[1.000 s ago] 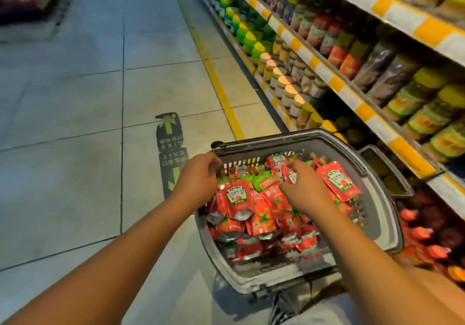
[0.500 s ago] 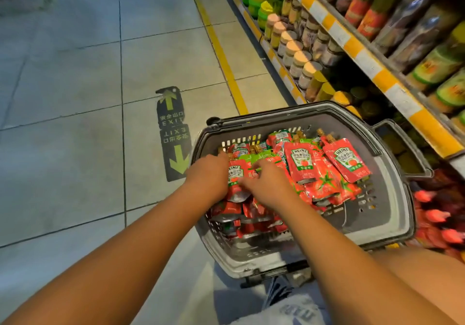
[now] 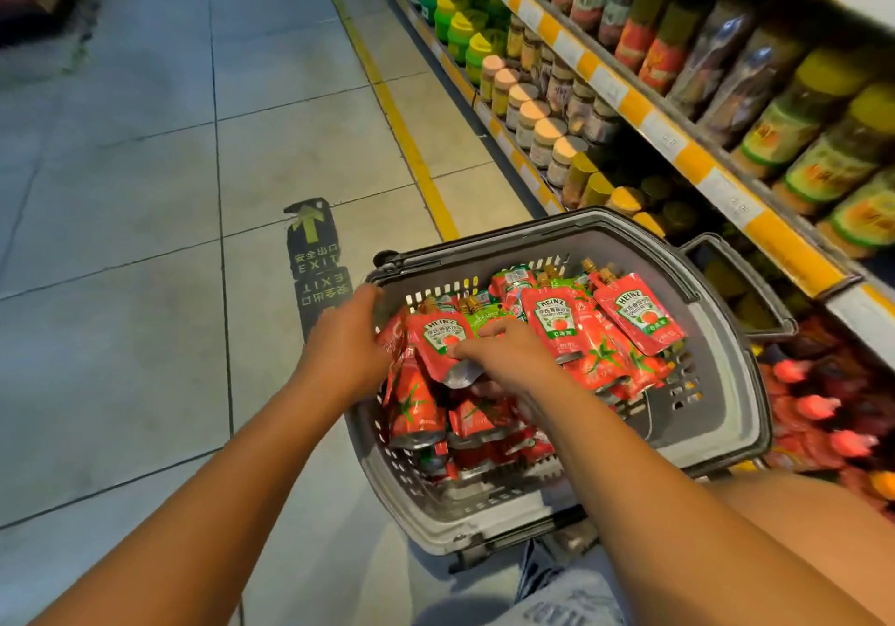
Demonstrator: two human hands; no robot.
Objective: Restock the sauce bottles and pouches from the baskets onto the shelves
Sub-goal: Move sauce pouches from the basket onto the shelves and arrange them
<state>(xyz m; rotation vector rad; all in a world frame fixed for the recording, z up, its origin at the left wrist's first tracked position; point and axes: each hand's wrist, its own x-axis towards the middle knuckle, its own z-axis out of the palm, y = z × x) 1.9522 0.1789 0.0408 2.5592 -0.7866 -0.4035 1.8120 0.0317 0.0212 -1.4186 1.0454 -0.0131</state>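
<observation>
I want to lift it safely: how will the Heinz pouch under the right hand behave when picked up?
The pouch will probably flex, since its foil base is crumpled. Its glossy film may slip in the right hand. Neighbours overlap it, so they may shift.

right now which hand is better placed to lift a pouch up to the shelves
Probably the right hand: its fingers already lie on a ketchup pouch, and it is on the shelf side. The left hand grips pouches at the basket's far-left edge.

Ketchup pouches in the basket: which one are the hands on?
The Heinz ketchup pouch at the basket's left end, label up, tilted. Left hand touches its left side, right hand pinches its lower edge; others lie untouched.
</observation>
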